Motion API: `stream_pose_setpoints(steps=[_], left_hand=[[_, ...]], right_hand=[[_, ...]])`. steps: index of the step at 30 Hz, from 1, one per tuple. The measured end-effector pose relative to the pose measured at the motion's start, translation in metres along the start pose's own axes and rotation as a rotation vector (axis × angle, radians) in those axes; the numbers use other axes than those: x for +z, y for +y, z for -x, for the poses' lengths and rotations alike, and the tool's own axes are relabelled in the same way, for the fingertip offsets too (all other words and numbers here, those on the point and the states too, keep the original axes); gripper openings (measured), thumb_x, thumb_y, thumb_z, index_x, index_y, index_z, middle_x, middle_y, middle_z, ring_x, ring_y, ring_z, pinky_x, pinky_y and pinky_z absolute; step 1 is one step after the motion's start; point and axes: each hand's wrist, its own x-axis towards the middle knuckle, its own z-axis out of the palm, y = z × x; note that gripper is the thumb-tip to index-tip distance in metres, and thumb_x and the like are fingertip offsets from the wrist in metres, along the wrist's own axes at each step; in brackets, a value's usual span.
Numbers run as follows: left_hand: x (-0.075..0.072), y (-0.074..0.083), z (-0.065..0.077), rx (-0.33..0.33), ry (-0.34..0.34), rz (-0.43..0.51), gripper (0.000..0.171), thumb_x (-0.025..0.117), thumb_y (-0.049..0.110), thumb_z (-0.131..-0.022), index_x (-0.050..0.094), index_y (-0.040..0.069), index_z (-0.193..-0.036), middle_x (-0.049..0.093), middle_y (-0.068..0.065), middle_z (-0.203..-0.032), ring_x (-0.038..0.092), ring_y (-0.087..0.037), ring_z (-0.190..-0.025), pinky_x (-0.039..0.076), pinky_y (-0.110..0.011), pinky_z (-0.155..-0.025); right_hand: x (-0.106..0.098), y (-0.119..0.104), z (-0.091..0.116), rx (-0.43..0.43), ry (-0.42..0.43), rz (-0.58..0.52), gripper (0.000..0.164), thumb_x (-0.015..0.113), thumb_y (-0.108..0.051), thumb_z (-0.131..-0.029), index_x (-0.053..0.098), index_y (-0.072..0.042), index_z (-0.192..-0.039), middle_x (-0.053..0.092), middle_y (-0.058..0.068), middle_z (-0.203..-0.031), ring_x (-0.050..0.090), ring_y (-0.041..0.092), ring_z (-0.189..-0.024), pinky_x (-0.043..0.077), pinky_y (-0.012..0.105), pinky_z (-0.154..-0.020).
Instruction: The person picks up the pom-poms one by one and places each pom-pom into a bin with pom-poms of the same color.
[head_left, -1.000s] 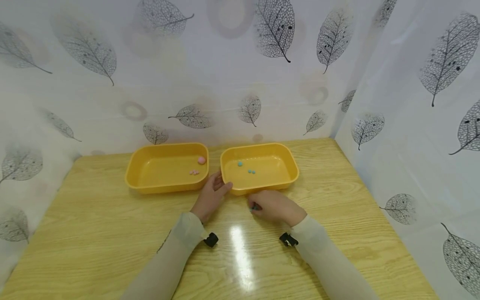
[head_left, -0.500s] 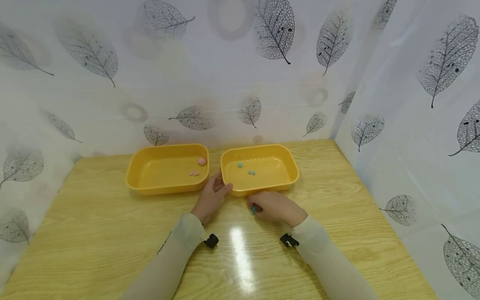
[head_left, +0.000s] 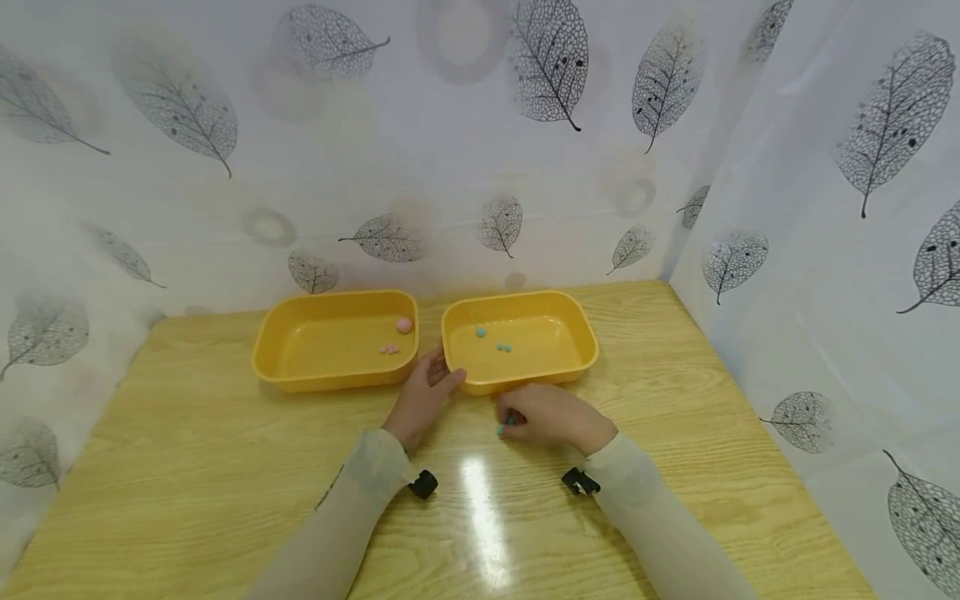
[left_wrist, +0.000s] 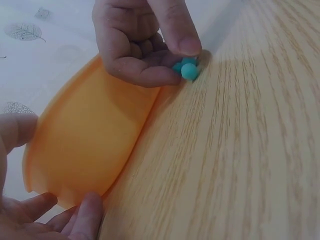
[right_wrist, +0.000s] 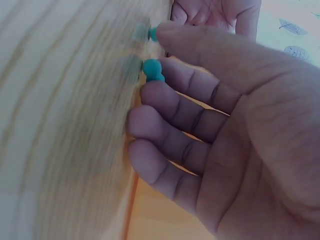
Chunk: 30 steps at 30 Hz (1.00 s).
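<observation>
My left hand (head_left: 422,400) holds the left front corner of the right yellow tray (head_left: 543,340); its fingers lie along the tray's end in the left wrist view. Just in front of that tray, my right hand (head_left: 553,414) is low at the tabletop with curled fingers. Small teal balls (left_wrist: 189,70) sit between its thumb and index finger, close to the wood. In the right wrist view the thumb touches one teal ball (right_wrist: 153,34), and a joined pair (right_wrist: 152,69) lies by the index fingertip. Inside the right tray are a larger teal ball (head_left: 481,332) and two small ones (head_left: 504,347).
To the left stands another yellow tray (head_left: 330,337), holding a larger pink ball (head_left: 404,325) and several small pink balls (head_left: 388,349). A wooden table (head_left: 225,475) carries both trays. Behind it hangs a white, leaf-patterned sheet (head_left: 450,150).
The right hand's fingers have shifted slightly, and more of the teal balls shows between and beside them. The left hand and both trays keep their places; the head view has tilted a little.
</observation>
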Motion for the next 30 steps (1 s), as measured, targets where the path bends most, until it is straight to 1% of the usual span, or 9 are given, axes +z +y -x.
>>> stream_pose_setpoints(steps=[3, 5, 8, 13, 16, 20, 23, 26, 30], left_hand=[[0.0003, -0.0001, -0.0002, 0.003, 0.002, 0.009, 0.072, 0.066, 0.029, -0.104, 0.029, 0.014, -0.163, 0.042, -0.015, -0.159, 0.040, -0.034, -0.147, 0.039, -0.050, -0.118], [0.0004, -0.0009, -0.0006, 0.004, 0.002, 0.010, 0.071, 0.066, 0.028, -0.104, 0.029, 0.013, -0.163, 0.042, -0.015, -0.159, 0.040, -0.033, -0.147, 0.040, -0.049, -0.118], [0.0001, -0.0028, -0.0021, 0.004, 0.008, 0.001, 0.070, 0.066, 0.029, -0.103, 0.031, 0.014, -0.162, 0.042, -0.014, -0.158, 0.041, -0.032, -0.147, 0.040, -0.049, -0.117], [-0.0011, -0.0061, -0.0042, 0.005, 0.009, -0.006, 0.069, 0.067, 0.031, -0.103, 0.033, 0.014, -0.161, 0.043, -0.011, -0.158, 0.042, -0.031, -0.146, 0.041, -0.048, -0.117], [-0.0017, -0.0071, -0.0045, 0.004, 0.002, -0.001, 0.070, 0.067, 0.032, -0.103, 0.033, 0.015, -0.161, 0.043, -0.011, -0.158, 0.041, -0.031, -0.146, 0.041, -0.048, -0.117], [-0.0017, -0.0073, -0.0048, 0.007, -0.004, 0.004, 0.070, 0.067, 0.032, -0.103, 0.033, 0.015, -0.161, 0.042, -0.011, -0.158, 0.041, -0.031, -0.146, 0.040, -0.049, -0.117], [-0.0012, -0.0068, -0.0046, 0.010, 0.000, 0.007, 0.069, 0.067, 0.031, -0.103, 0.033, 0.014, -0.161, 0.043, -0.011, -0.158, 0.041, -0.031, -0.146, 0.040, -0.049, -0.117], [-0.0006, -0.0064, -0.0041, 0.012, 0.006, 0.010, 0.069, 0.067, 0.031, -0.103, 0.033, 0.014, -0.160, 0.043, -0.011, -0.158, 0.041, -0.031, -0.146, 0.040, -0.049, -0.117], [0.0000, -0.0061, -0.0041, 0.015, 0.013, 0.015, 0.069, 0.068, 0.030, -0.102, 0.034, 0.013, -0.160, 0.044, -0.012, -0.157, 0.042, -0.031, -0.146, 0.041, -0.048, -0.117]], right_hand=[[-0.0013, 0.0016, 0.0014, 0.003, 0.001, -0.013, 0.014, 0.073, -0.015, -0.096, 0.064, -0.021, -0.086, 0.057, -0.009, -0.079, 0.049, 0.005, -0.071, 0.043, 0.024, -0.067], [-0.0029, 0.0023, 0.0027, 0.013, 0.002, -0.022, 0.012, 0.069, -0.008, -0.093, 0.066, -0.019, -0.088, 0.059, -0.007, -0.082, 0.050, 0.007, -0.072, 0.045, 0.025, -0.069], [-0.0045, 0.0048, 0.0044, 0.043, 0.007, -0.025, 0.017, 0.066, -0.001, -0.088, 0.069, -0.017, -0.092, 0.061, -0.007, -0.086, 0.051, 0.008, -0.074, 0.046, 0.026, -0.070], [-0.0057, 0.0076, 0.0055, 0.091, 0.008, -0.026, 0.019, 0.066, 0.001, -0.085, 0.065, -0.018, -0.087, 0.056, -0.006, -0.080, 0.047, 0.009, -0.069, 0.041, 0.026, -0.066], [-0.0056, 0.0084, 0.0056, 0.110, 0.005, -0.030, 0.020, 0.067, 0.001, -0.086, 0.062, -0.019, -0.084, 0.052, -0.006, -0.076, 0.044, 0.009, -0.067, 0.038, 0.026, -0.065], [-0.0049, 0.0087, 0.0057, 0.130, 0.009, -0.013, 0.020, 0.068, -0.001, -0.088, 0.062, -0.020, -0.083, 0.053, -0.007, -0.076, 0.045, 0.009, -0.068, 0.038, 0.026, -0.066], [-0.0046, 0.0085, 0.0060, 0.117, 0.020, 0.005, 0.018, 0.070, -0.004, -0.091, 0.065, -0.020, -0.085, 0.056, -0.008, -0.078, 0.048, 0.008, -0.069, 0.042, 0.026, -0.067], [-0.0043, 0.0087, 0.0065, 0.070, 0.029, 0.019, 0.017, 0.071, -0.005, -0.092, 0.066, -0.019, -0.085, 0.057, -0.009, -0.080, 0.049, 0.008, -0.070, 0.044, 0.025, -0.068], [-0.0047, 0.0083, 0.0064, 0.016, 0.017, 0.020, 0.015, 0.073, -0.005, -0.093, 0.068, -0.018, -0.085, 0.058, -0.010, -0.079, 0.049, 0.006, -0.070, 0.045, 0.024, -0.068]])
